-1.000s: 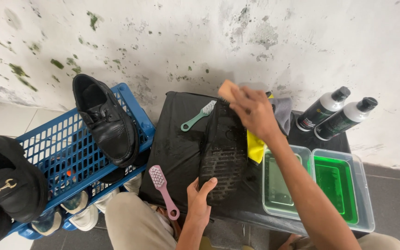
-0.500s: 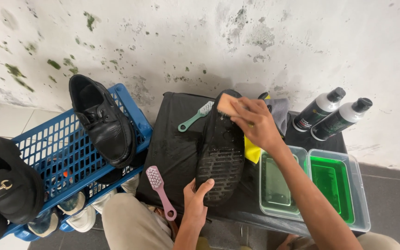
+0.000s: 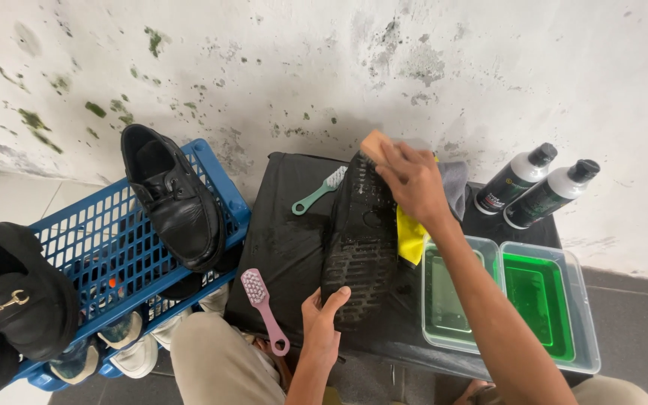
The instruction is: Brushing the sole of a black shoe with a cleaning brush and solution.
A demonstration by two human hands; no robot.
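A black shoe (image 3: pixel 361 240) lies sole-up on the dark, wet tabletop (image 3: pixel 286 232), its treaded sole facing the camera. The right hand (image 3: pixel 412 182) pinches a tan sponge (image 3: pixel 375 145) against the toe end, fingers curled over it. The left hand (image 3: pixel 322 322) braces the heel end, thumb and fingers spread along the sole's edge.

Judging by this, scrubbing goes best with the heel pinned firmly so the shoe does not slide on the wet surface, and with short strokes worked into the tread grooves.

A yellow cloth (image 3: pixel 411 236) sits tucked beside the shoe, touching it. A green brush (image 3: pixel 318 191) and a pink brush (image 3: pixel 264 309) lie to the left, near the scrubbing path. Two clear tubs of green liquid (image 3: pixel 515 300) stand just beside the right forearm and could be knocked. Two spray bottles (image 3: pixel 538 187) stand by the wall. A blue crate (image 3: pixel 106 255) carries another black shoe (image 3: pixel 174 199).
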